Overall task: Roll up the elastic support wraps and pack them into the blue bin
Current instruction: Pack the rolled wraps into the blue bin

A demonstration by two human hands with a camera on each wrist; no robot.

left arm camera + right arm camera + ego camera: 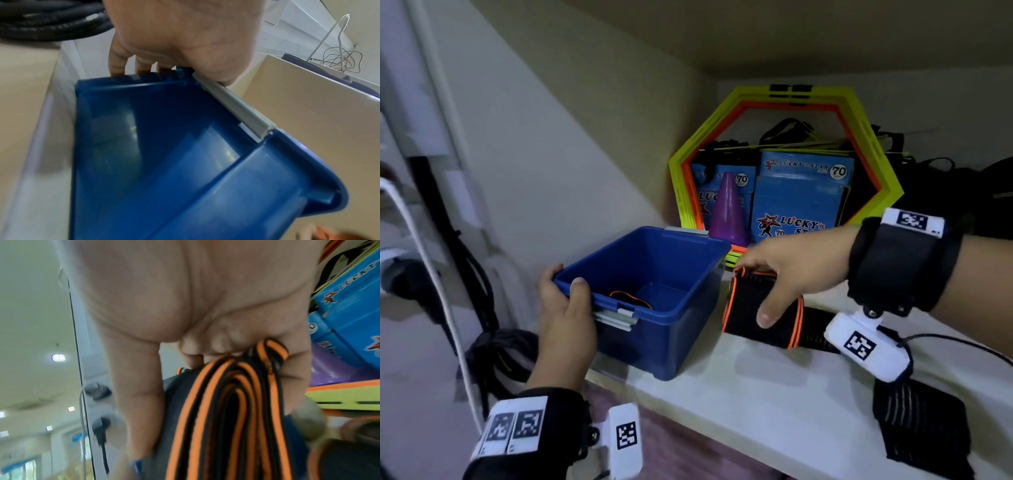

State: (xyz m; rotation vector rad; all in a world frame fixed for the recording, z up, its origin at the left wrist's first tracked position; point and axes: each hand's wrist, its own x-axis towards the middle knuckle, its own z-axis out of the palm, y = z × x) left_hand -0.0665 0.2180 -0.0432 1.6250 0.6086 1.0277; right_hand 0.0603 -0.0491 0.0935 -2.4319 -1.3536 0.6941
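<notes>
Pale and smooth, the shelf (774,394) runs under a low ceiling, with a wall close on the left. At its left end stands the blue bin (654,329), its near corner reaching the shelf's front edge. The left hand (566,308) grips the bin's near-left rim, thumb hooked over the top and fingers (117,65) curled down the outside wall. Inside the bin lies a dark wrap with orange trim (631,299), though only part of it shows above the rim.

Just right of the bin, the right hand (791,270) clasps a rolled wrap (760,308), black with orange edging, from above; the thumb lies across its front face and the fingers (205,345) curl over the top of the coiled layers. The roll's lower edge seems to touch the shelf, but the head view does not settle it. Behind it lies another black wrap (813,329), and a flat grey-striped wrap (921,421) sits near the shelf's front edge at right.

Further back, hexagonal rings (784,164), blue boxes (801,192) and a purple cone (727,212) crowd the rear, leaving open shelf in front between bin and flat wrap.
</notes>
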